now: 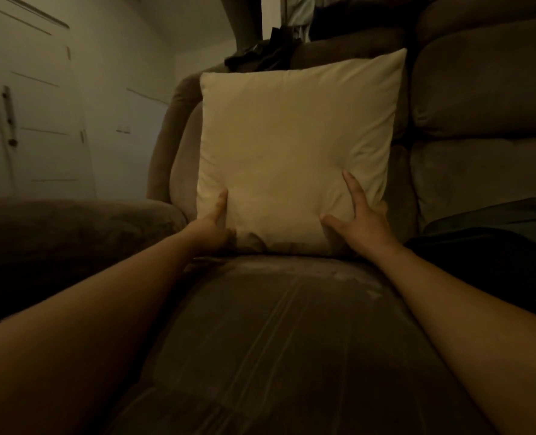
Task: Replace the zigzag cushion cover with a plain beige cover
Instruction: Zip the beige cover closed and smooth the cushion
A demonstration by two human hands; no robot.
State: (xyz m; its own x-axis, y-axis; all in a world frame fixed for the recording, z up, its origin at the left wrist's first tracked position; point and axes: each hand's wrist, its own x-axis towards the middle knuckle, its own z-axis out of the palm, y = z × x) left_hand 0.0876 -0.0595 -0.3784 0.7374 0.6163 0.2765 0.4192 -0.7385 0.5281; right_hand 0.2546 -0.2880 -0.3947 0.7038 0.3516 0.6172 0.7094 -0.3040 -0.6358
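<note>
1. A brown sofa (260,324) fills most of the view, its seat running forward from the camera to the backrest and its padded cushions stacked at the right.
2. A white panelled door (31,105) with long handles stands at the far left, well apart from the sofa.
3. The cushion (295,152), in a plain beige cover, stands upright on the seat and leans against the sofa's corner, where the backrest meets the armrest. Its lower edge touches the seat.
4. A dark cloth (496,246) lies on the seat at the right, just beside the cushion's lower right corner.
5. More dark fabric (260,54) is heaped on top of the backrest, behind the cushion's upper edge.
6. The right hand (361,221) is spread flat against the cushion's lower right face, fingers splayed and pressing the fabric into creases; nothing is gripped.
7. The left hand (213,227) is at the cushion's lower left corner, one finger lying up the beige face and the others tucked toward the bottom edge; whether they pinch the fabric cannot be told.
</note>
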